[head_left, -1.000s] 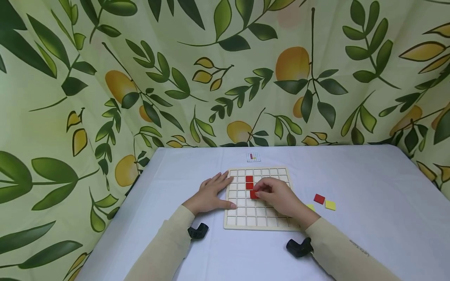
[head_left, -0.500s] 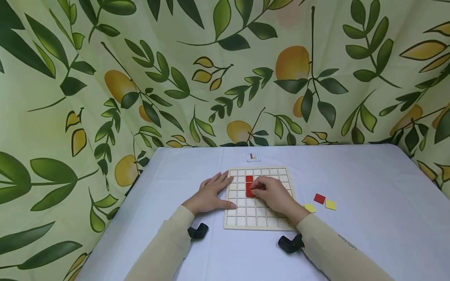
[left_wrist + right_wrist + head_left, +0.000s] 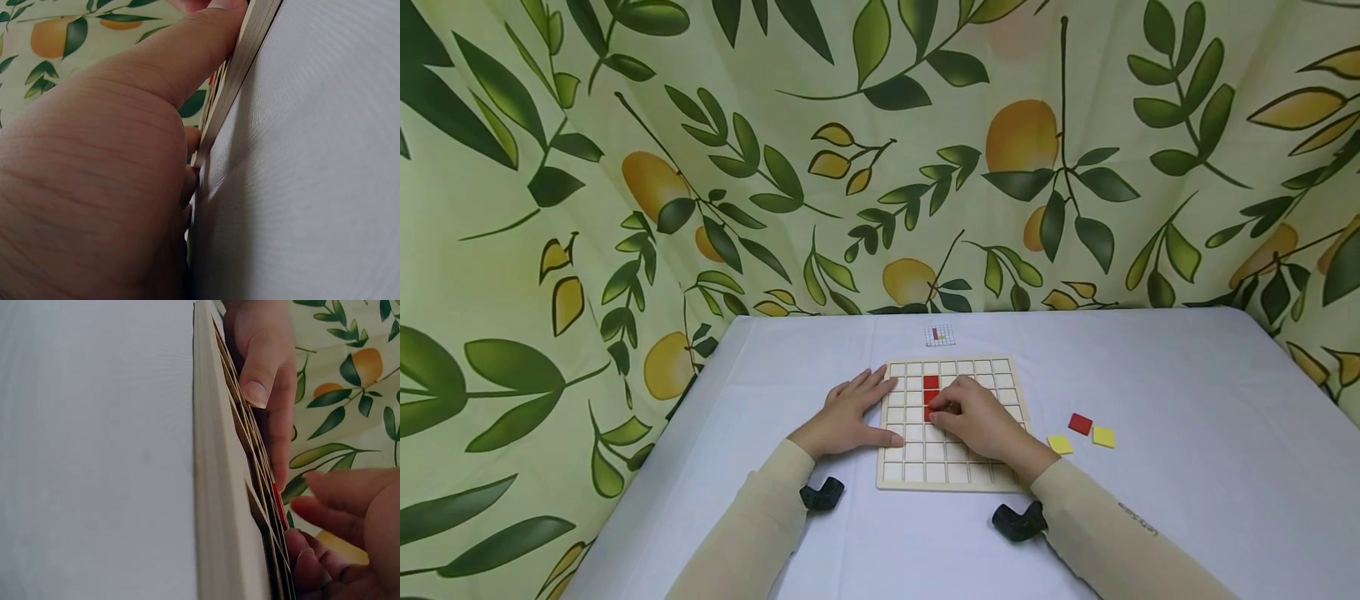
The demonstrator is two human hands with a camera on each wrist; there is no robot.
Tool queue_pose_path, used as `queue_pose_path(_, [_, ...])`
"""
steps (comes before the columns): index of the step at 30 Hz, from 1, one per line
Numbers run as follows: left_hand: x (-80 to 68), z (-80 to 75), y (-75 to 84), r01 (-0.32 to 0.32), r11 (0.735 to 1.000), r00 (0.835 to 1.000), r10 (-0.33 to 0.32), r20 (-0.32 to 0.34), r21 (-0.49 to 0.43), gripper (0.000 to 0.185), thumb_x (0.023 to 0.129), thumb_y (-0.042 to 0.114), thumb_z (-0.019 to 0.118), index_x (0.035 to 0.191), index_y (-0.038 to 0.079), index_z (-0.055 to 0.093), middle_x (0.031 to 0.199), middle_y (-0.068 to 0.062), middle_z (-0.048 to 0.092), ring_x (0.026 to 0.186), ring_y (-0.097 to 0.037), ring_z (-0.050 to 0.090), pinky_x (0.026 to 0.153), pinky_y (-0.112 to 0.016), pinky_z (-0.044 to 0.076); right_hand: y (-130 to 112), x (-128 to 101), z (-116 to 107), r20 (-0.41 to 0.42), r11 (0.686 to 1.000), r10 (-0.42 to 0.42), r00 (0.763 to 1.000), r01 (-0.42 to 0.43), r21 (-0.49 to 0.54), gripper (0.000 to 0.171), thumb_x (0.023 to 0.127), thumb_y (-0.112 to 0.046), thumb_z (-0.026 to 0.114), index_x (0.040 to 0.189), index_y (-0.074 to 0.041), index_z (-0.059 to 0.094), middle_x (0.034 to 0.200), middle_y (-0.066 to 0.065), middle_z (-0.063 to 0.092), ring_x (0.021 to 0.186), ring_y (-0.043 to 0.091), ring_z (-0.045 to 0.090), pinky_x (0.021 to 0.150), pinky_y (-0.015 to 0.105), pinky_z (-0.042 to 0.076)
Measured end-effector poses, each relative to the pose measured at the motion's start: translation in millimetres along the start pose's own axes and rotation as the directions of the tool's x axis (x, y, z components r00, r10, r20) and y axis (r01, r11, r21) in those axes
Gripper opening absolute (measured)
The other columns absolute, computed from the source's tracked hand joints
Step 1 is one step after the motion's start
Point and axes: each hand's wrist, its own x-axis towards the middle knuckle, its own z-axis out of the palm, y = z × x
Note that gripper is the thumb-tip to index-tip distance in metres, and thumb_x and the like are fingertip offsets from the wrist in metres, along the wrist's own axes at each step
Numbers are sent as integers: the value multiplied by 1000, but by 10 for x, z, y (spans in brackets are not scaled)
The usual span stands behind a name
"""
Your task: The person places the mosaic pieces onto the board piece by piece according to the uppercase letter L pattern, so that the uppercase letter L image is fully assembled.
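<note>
Nearest are two cream sleeves (image 3: pixel 752 533), each with one black wrist-mounted camera (image 3: pixel 822 493) beneath it. Beyond them lies one pale wooden grid board (image 3: pixel 953 477) on the white tablecloth (image 3: pixel 1150 517). The left hand (image 3: pixel 848 412) rests flat with fingers spread, thumb and fingertips touching the board's left edge. The right hand (image 3: pixel 976 419) lies on the board, its curled fingertips pressing a red square tile (image 3: pixel 931 412) into a cell; two more red tiles (image 3: pixel 931 383) sit directly above it in that column. Right of the board lie three loose tiles: two yellow square tiles (image 3: pixel 1060 444) and one loose red tile (image 3: pixel 1080 423). Farther off is one small printed pattern card (image 3: pixel 940 335). A second ago that tile sat askew a little lower right; the hand has since drawn it in line.
</note>
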Motion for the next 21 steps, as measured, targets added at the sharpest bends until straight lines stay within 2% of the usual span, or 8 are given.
queue_pose_path(6, [-14,-7,11,-4,1000,1000,4,-3,3,108,85,73,82,172,28,37,180,9,15,166,-21,5,128,-54,5,-9,-20,-64,30,993,21,999,-24,116,21,108,-27,73,123,-14,78,107,-2,66,95,22,59,83,41,52])
queue_pose_path(10, [-8,-1,21,2,1000,1000,-2,-4,11,109,84,73,82,172,28,37,180,9,15,166,-21,5,128,-54,5,-66,-60,-175,65,958,73,995,-88,274,40,111,-42,66,134,-10,72,113,7,69,100,27,63,82,42,56])
queue_pose_path(13, [-5,1,26,4,1000,1000,-4,-8,7,109,84,73,82,172,27,38,180,7,16,166,-23,6,128,-55,5,-84,-89,-271,90,930,81,993,-108,351,51,114,-49,57,138,-6,67,118,12,69,105,29,66,87,44,57])
queue_pose_path(16, [-10,-1,26,6,1000,1000,-6,-8,5,108,84,72,82,172,27,39,180,7,16,166,-23,6,128,-56,6,-83,-129,-380,100,925,63,993,-95,368,56,117,-50,47,145,-3,62,125,12,68,111,30,68,97,46,56])
queue_pose_path(21, [-18,-5,24,-2,1000,1000,2,-8,4,109,84,72,83,172,26,38,180,7,16,166,-23,6,128,-54,5,-71,-227,-562,97,926,20,995,-55,373,61,119,-51,34,152,-5,56,131,11,66,114,30,68,102,46,55])
